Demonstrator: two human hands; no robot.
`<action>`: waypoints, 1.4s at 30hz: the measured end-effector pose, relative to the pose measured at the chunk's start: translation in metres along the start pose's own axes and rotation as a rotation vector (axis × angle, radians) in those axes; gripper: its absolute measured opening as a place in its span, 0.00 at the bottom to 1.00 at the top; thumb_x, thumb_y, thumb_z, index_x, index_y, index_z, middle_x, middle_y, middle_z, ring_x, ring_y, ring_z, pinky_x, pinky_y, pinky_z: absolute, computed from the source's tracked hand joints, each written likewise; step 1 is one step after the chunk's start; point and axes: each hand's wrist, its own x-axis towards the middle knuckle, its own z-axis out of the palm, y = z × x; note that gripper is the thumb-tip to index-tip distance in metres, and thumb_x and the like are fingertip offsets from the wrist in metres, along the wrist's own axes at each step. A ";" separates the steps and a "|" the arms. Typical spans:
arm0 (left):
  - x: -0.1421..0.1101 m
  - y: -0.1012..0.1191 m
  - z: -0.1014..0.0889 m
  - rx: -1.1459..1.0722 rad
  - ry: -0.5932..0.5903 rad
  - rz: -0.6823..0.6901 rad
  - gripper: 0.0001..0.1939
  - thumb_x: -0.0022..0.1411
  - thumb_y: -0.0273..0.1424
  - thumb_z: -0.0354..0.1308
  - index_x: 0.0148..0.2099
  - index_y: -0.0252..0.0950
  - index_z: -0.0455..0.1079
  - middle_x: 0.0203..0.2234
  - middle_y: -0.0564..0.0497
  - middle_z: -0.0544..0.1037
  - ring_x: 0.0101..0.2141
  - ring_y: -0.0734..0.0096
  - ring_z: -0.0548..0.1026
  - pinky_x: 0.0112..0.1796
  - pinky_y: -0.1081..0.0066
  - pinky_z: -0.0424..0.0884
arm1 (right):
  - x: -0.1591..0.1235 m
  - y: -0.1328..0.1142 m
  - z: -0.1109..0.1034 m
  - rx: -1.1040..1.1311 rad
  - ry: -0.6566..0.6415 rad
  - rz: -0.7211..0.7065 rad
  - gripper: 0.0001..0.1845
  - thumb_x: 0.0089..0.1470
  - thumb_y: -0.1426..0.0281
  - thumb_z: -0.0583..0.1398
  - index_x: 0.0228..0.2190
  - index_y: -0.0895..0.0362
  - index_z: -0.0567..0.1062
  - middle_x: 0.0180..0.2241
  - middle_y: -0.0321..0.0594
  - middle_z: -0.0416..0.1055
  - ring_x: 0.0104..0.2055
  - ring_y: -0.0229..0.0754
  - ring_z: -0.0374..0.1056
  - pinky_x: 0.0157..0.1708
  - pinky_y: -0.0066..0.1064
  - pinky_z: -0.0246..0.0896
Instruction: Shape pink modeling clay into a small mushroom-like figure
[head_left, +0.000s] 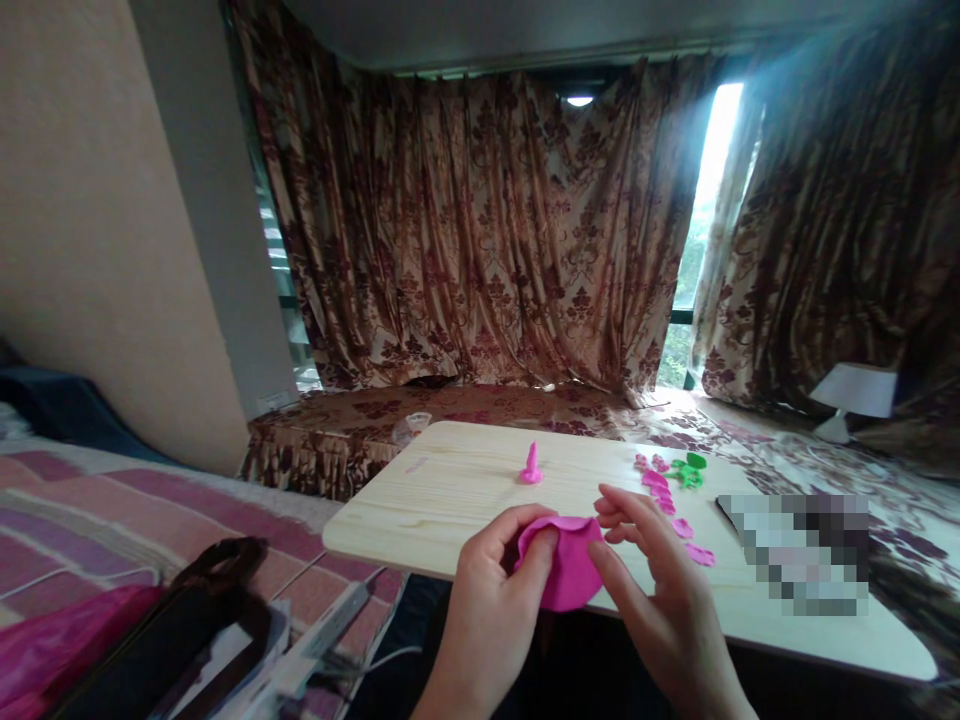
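A thin, round pink clay sheet [568, 575] is held up over the near edge of the table, its top rim slightly folded over. My left hand [501, 570] grips it at the left, thumb pressed on the near face and fingers behind. At the right rim is my right hand [652, 570], fingers apart and thumb tip at the sheet's edge; whether it touches cannot be made out. A pointed pink clay cone [532, 466] stands upright on a wider base beyond the hands. Small flat pink clay pieces [656, 482] lie in a row to the right.
Green clay pieces [688, 470] sit beside the pink row on the pale wooden table [450, 470]. A blurred-out flat item [799, 550] lies at the table's right. Left are a dark bag [150, 640] and a power strip [315, 640]. A white lamp [855, 395] stands far right.
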 end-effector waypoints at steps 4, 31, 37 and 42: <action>0.000 -0.001 0.000 -0.014 -0.031 -0.016 0.11 0.61 0.33 0.56 0.45 0.39 0.74 0.37 0.52 0.79 0.36 0.69 0.75 0.37 0.75 0.69 | 0.002 0.000 0.002 0.027 -0.001 -0.011 0.13 0.55 0.77 0.58 0.42 0.54 0.71 0.38 0.39 0.67 0.37 0.37 0.66 0.36 0.29 0.64; 0.000 0.000 0.001 0.122 -0.049 0.050 0.12 0.56 0.23 0.55 0.41 0.39 0.77 0.35 0.53 0.80 0.36 0.70 0.75 0.39 0.74 0.68 | 0.004 -0.014 0.002 0.010 -0.052 -0.100 0.09 0.54 0.79 0.59 0.36 0.56 0.76 0.34 0.40 0.65 0.37 0.38 0.65 0.34 0.29 0.64; 0.002 -0.001 -0.002 0.068 0.005 0.013 0.10 0.58 0.26 0.55 0.41 0.38 0.76 0.37 0.52 0.80 0.38 0.68 0.75 0.41 0.73 0.68 | 0.002 -0.009 0.001 0.017 -0.017 -0.038 0.17 0.53 0.77 0.60 0.46 0.54 0.71 0.39 0.41 0.67 0.40 0.40 0.66 0.40 0.33 0.64; 0.000 0.002 -0.001 0.002 -0.073 0.013 0.11 0.59 0.27 0.55 0.43 0.38 0.75 0.37 0.52 0.80 0.38 0.68 0.76 0.40 0.73 0.69 | 0.006 -0.009 0.002 0.015 -0.025 -0.060 0.09 0.54 0.77 0.59 0.37 0.54 0.74 0.35 0.39 0.68 0.38 0.40 0.67 0.37 0.32 0.64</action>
